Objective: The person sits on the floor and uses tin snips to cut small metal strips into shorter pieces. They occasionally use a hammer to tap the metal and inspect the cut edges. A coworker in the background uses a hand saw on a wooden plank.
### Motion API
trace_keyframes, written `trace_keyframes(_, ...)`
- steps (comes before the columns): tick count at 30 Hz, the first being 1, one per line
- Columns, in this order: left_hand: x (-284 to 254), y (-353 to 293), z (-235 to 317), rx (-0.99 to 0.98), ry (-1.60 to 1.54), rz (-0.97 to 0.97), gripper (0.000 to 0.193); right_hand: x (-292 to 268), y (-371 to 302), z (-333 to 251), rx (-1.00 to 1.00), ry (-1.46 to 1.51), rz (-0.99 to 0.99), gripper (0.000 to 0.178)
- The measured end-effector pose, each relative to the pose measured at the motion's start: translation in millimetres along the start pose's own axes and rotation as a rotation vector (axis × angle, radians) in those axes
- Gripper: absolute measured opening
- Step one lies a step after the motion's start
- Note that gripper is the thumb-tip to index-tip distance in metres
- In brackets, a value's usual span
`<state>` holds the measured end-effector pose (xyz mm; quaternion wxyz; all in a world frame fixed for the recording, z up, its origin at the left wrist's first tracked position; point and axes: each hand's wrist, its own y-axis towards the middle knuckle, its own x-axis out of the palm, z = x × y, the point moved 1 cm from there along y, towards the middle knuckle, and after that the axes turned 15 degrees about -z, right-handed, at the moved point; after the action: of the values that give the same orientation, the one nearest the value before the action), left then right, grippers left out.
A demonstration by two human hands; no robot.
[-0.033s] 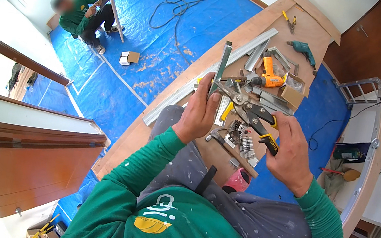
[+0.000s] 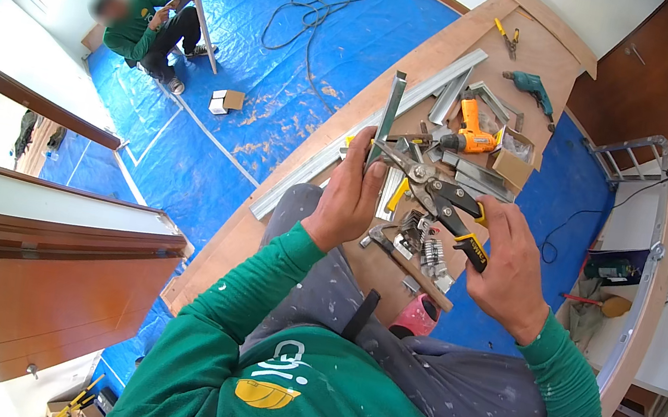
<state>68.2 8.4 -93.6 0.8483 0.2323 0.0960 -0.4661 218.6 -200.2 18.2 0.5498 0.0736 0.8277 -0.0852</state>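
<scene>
**Metal channel (image 2: pixel 388 117) at the tips of the snips (image 2: pixel 433 188)**

The right hand (image 2: pixel 509 269) has its grip round the handles; the left hand (image 2: pixel 344 197) clasps the channel, tilted, near the left edge of the plywood board (image 2: pixel 550 58). Past a hammer (image 2: pixel 408 264) lie an orange drill (image 2: pixel 475 132) and, by the right edge, a green drill (image 2: pixel 531 88).

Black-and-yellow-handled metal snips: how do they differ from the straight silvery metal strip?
The snips are in the right hand; the metal strip is in the left hand. The snips have two black-and-yellow handles; the strip is a single straight length. The snips slant across the picture; the strip is nearly vertical. Both show bare metal.
</scene>
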Motion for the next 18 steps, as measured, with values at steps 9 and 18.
trace_keyframes(9,5.4,19.2,11.7,-0.195,0.103,-0.006,0.052,2.8,7.4,2.5,0.037,-0.088,0.018,0.076)
trace_keyframes(18,21.7,31.4,-16.9,-0.26,0.214,0.034,0.053,17.2,15.0,-1.5,0.139,-0.17,-0.05,0.075)
